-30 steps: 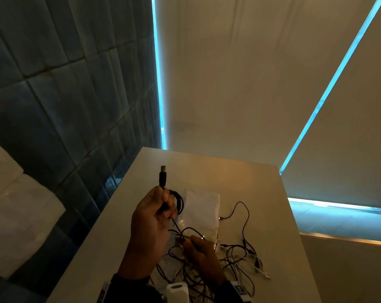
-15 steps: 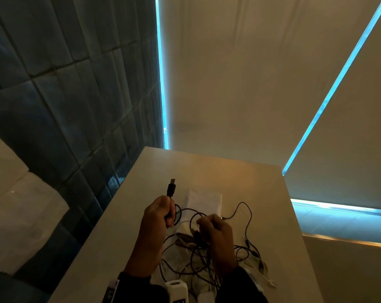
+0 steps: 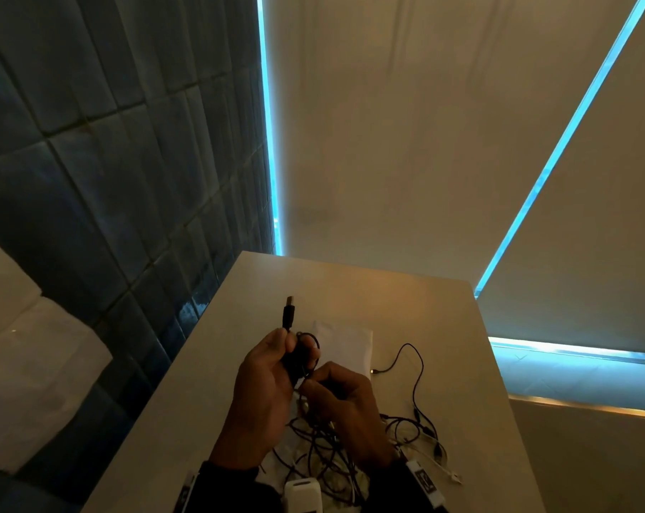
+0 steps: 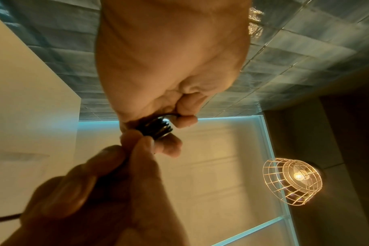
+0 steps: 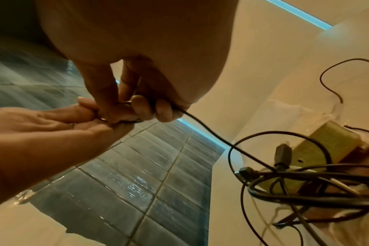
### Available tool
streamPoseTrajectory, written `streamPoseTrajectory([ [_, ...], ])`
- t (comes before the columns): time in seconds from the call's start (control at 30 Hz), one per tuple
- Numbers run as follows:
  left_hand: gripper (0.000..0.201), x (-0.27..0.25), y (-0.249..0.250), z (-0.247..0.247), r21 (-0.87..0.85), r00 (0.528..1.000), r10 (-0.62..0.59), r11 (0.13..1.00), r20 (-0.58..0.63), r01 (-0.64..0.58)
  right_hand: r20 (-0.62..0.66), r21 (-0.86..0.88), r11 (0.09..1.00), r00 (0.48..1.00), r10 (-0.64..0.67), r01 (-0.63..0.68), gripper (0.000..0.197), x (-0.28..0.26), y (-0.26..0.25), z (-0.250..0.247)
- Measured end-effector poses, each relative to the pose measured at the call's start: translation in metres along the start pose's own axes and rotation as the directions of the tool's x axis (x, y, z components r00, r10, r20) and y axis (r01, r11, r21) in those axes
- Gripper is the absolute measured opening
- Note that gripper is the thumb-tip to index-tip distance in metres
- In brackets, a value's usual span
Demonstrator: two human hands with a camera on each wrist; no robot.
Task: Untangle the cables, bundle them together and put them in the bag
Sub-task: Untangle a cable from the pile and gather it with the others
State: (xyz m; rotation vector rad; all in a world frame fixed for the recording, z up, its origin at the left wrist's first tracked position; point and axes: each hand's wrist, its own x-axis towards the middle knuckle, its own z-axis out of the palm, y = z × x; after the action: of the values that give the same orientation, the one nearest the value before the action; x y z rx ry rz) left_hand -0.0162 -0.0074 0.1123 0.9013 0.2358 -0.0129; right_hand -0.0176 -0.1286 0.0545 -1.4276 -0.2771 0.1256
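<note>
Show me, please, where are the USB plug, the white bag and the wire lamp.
USB plug (image 3: 288, 313), head view, on its black housing.
white bag (image 3: 347, 344), head view, on its bare upper part.
wire lamp (image 4: 293, 181), left wrist view, on its wire cage.

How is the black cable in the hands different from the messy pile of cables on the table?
The coiled black cable is wound in neat loops and held in the air by the left hand; the right hand pinches its loose end. The cable pile lies tangled on the table, with a white lead mixed in. Both have black leads.
</note>
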Motion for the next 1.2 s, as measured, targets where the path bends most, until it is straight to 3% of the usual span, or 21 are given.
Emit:
streamPoseTrajectory([
  [0.5, 0.025, -0.005, 0.008, 0.001, -0.109, 0.984, 0.174, 0.979, 0.036, -0.17, -0.046, -0.121, 0.986, 0.992, 0.114, -0.119, 0.027, -0.004, 0.073, -0.017],
  [0.83, 0.043, -0.006, 0.013, 0.0, -0.078, 0.978, 0.201, 0.977, 0.05, -0.197, -0.084, -0.193, 0.96, 0.979, 0.188, -0.201, 0.031, -0.009, 0.106, -0.02],
  [1.0, 0.034, 0.0, 0.011, -0.006, 0.117, 0.974, 0.226, 0.967, 0.027, -0.228, -0.178, -0.202, 0.954, 0.966, 0.187, -0.222, 0.036, -0.006, 0.092, -0.022],
  [1.13, 0.035, 0.005, 0.007, -0.011, 0.304, 0.976, 0.219, 0.929, 0.007, -0.211, -0.288, -0.007, 0.985, 0.944, 0.163, -0.172, 0.025, 0.005, 0.048, -0.02],
  [1.2, 0.036, 0.007, 0.003, -0.01, 0.357, 0.983, 0.183, 0.919, -0.008, -0.168, -0.31, -0.005, 0.994, 0.945, 0.105, -0.112, 0.022, 0.01, 0.029, -0.018],
])
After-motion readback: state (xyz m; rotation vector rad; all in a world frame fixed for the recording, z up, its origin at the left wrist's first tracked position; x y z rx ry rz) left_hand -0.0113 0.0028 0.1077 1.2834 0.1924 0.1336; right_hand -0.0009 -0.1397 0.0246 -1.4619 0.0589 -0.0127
